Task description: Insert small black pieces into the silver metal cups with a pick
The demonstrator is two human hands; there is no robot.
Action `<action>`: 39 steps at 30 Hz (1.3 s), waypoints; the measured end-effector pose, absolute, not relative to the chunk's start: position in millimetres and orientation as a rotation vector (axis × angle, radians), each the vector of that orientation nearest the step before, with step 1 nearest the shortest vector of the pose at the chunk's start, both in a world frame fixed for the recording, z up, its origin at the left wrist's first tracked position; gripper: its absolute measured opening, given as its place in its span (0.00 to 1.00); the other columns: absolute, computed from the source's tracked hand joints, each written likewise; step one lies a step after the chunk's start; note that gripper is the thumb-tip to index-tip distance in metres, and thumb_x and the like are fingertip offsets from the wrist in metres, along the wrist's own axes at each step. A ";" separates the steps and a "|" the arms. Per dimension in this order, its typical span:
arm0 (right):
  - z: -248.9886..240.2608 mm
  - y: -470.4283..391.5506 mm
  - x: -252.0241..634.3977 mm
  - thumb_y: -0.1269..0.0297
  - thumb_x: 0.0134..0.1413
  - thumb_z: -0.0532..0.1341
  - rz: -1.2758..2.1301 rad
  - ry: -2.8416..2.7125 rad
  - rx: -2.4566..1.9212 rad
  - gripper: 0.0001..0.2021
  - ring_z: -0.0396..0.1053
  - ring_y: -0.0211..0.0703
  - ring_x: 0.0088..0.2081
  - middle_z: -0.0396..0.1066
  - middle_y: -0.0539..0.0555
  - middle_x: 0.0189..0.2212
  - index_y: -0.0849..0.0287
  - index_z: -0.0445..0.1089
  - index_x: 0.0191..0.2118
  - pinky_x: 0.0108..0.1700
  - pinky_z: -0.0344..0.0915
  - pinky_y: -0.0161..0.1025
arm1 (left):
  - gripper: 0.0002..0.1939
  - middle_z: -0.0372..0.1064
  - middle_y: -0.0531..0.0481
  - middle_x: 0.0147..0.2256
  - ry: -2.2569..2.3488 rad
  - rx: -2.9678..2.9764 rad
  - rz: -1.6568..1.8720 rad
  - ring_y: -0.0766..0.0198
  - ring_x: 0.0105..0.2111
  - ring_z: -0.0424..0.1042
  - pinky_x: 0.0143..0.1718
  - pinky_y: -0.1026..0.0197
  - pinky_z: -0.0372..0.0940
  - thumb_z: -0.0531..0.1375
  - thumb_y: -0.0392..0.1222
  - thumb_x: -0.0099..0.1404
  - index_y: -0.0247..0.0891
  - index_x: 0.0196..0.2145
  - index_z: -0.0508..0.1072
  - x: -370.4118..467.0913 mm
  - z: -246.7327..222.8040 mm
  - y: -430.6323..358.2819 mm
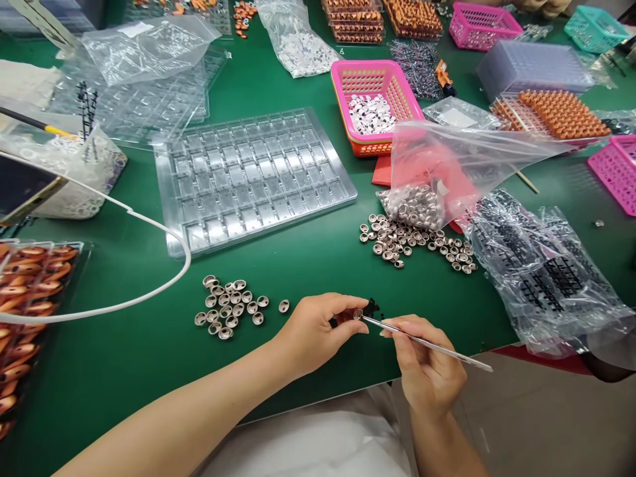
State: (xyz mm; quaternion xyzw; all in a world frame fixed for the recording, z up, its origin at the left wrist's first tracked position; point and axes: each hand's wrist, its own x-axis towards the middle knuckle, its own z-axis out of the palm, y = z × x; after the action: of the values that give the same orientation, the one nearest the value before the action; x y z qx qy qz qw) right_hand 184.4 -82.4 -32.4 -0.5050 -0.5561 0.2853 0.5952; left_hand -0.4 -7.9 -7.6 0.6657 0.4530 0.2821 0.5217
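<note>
L hand (pixel 313 331) pinches silver cup (pixel 358 314) w/ thumb & finger, over bench (pixel 124 358); R hand (pixel 430 374) grips slim tool (pixel 470 360), tip at cup. Loose cups (pixel 235 298) lie L of hands.

Well beyond the fingers (pixel 348 303) of the left hand (pixel 309 336), nearly straight ahead, a tiny white mark (pixel 341 52) that looks like a capital A stands just on the near side of the clear trays of orange parts (pixel 354 23) (on the tabletop (pixel 258 76) or on a tray edge, I cannot tell which). Far ahead and left of the fingers, a second pale mark (pixel 246 21) among the loose orange pieces (pixel 242 11) is too small to read. The white slip (pixel 135 30) on a clear bag (pixel 159 50), farther left, and the pale label (pixel 458 118) on a flat bag (pixel 437 109), ahead and to the right, are illegible.
</note>
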 end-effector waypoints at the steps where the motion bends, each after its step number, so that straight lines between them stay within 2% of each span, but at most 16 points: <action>1: -32.5 -82.2 184.2 0.82 0.59 0.61 0.666 -1.287 -1.179 0.17 0.78 0.46 0.40 0.79 0.54 0.39 0.55 0.73 0.49 0.36 0.78 0.44 | 0.14 0.80 0.48 0.32 1.086 1.555 0.655 0.64 0.28 0.75 0.34 0.64 0.71 0.69 0.33 0.61 0.34 0.46 0.83 -0.3 -6.8 -8.3; 10: -31.3 -81.4 182.7 0.83 0.58 0.61 0.697 -1.255 -1.188 0.18 0.78 0.44 0.41 0.79 0.53 0.40 0.55 0.73 0.48 0.39 0.77 0.42 | 0.19 0.81 0.44 0.38 1.029 1.239 0.527 0.59 0.35 0.78 0.39 0.61 0.73 0.66 0.40 0.62 0.33 0.50 0.81 -1.8 0.4 -6.8; 16: -32.2 -81.2 183.3 0.84 0.58 0.62 0.694 -1.256 -1.192 0.18 0.78 0.44 0.41 0.79 0.53 0.40 0.55 0.73 0.48 0.38 0.77 0.42 | 0.21 0.79 0.43 0.39 0.969 1.123 0.506 0.60 0.34 0.78 0.39 0.59 0.74 0.65 0.45 0.64 0.32 0.51 0.80 -3.4 -1.3 -5.5; 22: -30.9 -82.6 183.9 0.83 0.58 0.62 0.626 -1.279 -1.184 0.18 0.78 0.45 0.39 0.79 0.53 0.39 0.54 0.73 0.48 0.36 0.77 0.44 | 0.15 0.81 0.46 0.39 1.016 1.073 0.519 0.59 0.37 0.79 0.42 0.61 0.73 0.68 0.42 0.60 0.36 0.44 0.82 -4.8 -2.7 -6.1; 26: -30.7 -83.8 184.3 0.82 0.58 0.62 0.567 -1.333 -1.197 0.19 0.78 0.45 0.39 0.79 0.53 0.39 0.53 0.73 0.50 0.35 0.78 0.44 | 0.09 0.81 0.49 0.35 1.059 1.128 0.550 0.61 0.35 0.78 0.40 0.62 0.72 0.69 0.40 0.59 0.37 0.38 0.83 -3.6 -2.1 -5.7; 39: -29.4 -82.2 189.3 0.84 0.54 0.63 0.540 -1.474 -1.177 0.22 0.79 0.48 0.40 0.80 0.55 0.39 0.55 0.71 0.52 0.38 0.79 0.48 | 0.08 0.82 0.49 0.35 1.079 1.178 0.581 0.61 0.33 0.79 0.38 0.63 0.74 0.69 0.38 0.58 0.37 0.37 0.83 -2.5 -0.3 -3.4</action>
State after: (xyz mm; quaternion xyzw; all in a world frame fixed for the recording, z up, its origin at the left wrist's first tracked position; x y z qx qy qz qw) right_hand 189.3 -82.2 -29.4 -0.4984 -0.6242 0.2288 0.5564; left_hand -2.5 -3.4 -0.3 0.5207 0.4767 0.2569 0.6600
